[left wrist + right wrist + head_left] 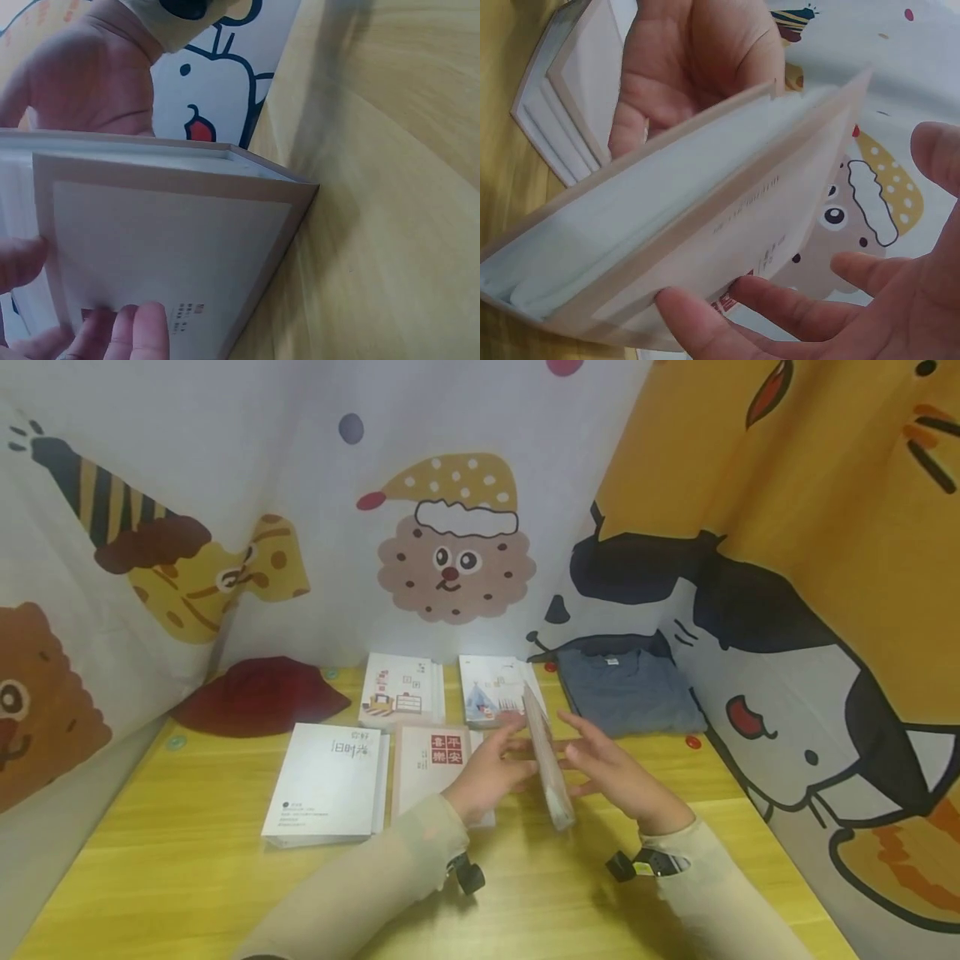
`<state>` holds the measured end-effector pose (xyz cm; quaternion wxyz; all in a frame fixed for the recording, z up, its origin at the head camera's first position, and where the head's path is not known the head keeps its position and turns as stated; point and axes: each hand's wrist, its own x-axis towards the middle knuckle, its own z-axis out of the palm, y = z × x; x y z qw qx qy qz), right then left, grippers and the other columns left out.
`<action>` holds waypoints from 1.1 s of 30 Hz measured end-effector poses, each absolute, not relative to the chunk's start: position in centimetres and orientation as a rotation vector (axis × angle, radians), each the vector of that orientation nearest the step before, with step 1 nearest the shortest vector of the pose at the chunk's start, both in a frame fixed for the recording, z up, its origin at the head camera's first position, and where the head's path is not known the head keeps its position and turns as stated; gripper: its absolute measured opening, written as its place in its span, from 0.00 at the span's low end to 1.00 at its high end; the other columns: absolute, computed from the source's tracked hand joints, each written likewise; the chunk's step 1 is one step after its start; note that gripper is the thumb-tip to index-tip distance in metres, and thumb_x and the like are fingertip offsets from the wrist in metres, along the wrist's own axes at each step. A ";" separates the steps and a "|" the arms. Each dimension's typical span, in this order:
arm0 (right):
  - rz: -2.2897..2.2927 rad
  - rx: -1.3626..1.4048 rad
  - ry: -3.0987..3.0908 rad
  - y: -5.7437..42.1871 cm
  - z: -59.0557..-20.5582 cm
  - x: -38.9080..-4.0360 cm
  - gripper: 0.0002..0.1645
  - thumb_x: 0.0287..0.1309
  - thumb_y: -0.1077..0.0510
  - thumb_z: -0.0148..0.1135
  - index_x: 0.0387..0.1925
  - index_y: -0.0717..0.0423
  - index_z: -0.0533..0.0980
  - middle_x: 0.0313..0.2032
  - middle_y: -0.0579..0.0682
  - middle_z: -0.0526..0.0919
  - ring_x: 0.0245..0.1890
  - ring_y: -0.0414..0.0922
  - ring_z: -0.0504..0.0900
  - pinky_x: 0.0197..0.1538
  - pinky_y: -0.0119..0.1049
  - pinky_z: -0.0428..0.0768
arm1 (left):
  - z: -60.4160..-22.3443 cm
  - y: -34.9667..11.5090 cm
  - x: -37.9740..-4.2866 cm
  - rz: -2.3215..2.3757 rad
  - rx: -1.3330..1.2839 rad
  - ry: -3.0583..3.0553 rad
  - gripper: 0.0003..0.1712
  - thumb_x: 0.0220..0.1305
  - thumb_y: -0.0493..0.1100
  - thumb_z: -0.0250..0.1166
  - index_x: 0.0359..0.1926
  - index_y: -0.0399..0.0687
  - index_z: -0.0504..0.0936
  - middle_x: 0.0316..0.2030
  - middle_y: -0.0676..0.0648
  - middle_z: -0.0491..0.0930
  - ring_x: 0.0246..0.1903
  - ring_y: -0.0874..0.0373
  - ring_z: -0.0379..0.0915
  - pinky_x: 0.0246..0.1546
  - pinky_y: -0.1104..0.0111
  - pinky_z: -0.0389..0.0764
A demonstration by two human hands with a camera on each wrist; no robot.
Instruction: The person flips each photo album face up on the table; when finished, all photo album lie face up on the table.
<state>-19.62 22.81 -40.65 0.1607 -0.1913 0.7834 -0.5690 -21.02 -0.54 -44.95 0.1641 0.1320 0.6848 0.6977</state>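
Observation:
A pinkish-beige hardcover photo album (547, 764) stands on edge between the two hands, its covers slightly apart over pale pages in the right wrist view. My left hand (491, 772) touches its left cover with fairly straight fingers; the thumb lies by the cover's edge in the left wrist view. On the other side, my right hand (618, 772) has its fingers spread, fingertips against the cover with small red print. A corner of the album meets the table in the left wrist view. Beside the left hand lies a similar beige album (420, 768) with red squares, partly hidden by that hand.
A white album (322, 785) lies at the left front. Two illustrated albums (393, 689) lie at the back. A dark red hat (262, 697) sits back left, and a folded blue-grey shirt (630, 693) back right. A cartoon curtain (300, 468) borders the yellow wooden table (187, 877).

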 end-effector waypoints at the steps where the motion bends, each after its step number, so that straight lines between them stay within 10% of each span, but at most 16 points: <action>1: -1.625 -0.546 2.236 22.8 -40.6 -19.6 0.42 0.83 0.50 0.46 0.85 0.53 0.41 0.74 0.75 0.64 0.70 0.76 0.69 0.55 0.62 0.86 | -45.0 -0.5 -21.0 1.975 0.382 1.964 0.44 0.71 0.43 0.68 0.83 0.57 0.59 0.72 0.38 0.72 0.61 0.43 0.79 0.57 0.49 0.86; 12: -1.577 -0.605 2.262 23.1 -40.1 -19.4 0.42 0.82 0.51 0.51 0.85 0.50 0.45 0.72 0.75 0.65 0.65 0.71 0.76 0.53 0.59 0.87 | -45.9 0.0 -21.0 1.847 0.320 1.903 0.51 0.70 0.59 0.70 0.85 0.57 0.53 0.80 0.35 0.56 0.74 0.35 0.63 0.64 0.41 0.79; 18: -1.489 -0.595 2.307 23.2 -39.4 -19.2 0.44 0.77 0.52 0.57 0.85 0.43 0.48 0.73 0.74 0.63 0.61 0.67 0.80 0.50 0.55 0.89 | -45.9 0.1 -20.7 1.710 0.323 1.885 0.54 0.70 0.65 0.67 0.86 0.65 0.47 0.78 0.32 0.59 0.67 0.32 0.72 0.60 0.41 0.82; 25: -1.410 -0.547 2.352 23.8 -39.2 -19.6 0.47 0.72 0.59 0.62 0.84 0.41 0.52 0.75 0.74 0.59 0.61 0.69 0.80 0.48 0.52 0.90 | -45.8 0.4 -20.3 1.649 0.337 1.821 0.56 0.71 0.56 0.70 0.86 0.69 0.43 0.82 0.32 0.50 0.61 0.27 0.77 0.55 0.40 0.85; 33: -1.159 -0.431 2.547 25.3 -39.8 -20.7 0.41 0.67 0.58 0.67 0.79 0.46 0.66 0.70 0.69 0.71 0.54 0.58 0.82 0.48 0.47 0.88 | -46.5 0.5 -20.5 1.664 0.370 1.825 0.50 0.73 0.47 0.68 0.85 0.68 0.49 0.76 0.32 0.64 0.56 0.34 0.82 0.54 0.37 0.84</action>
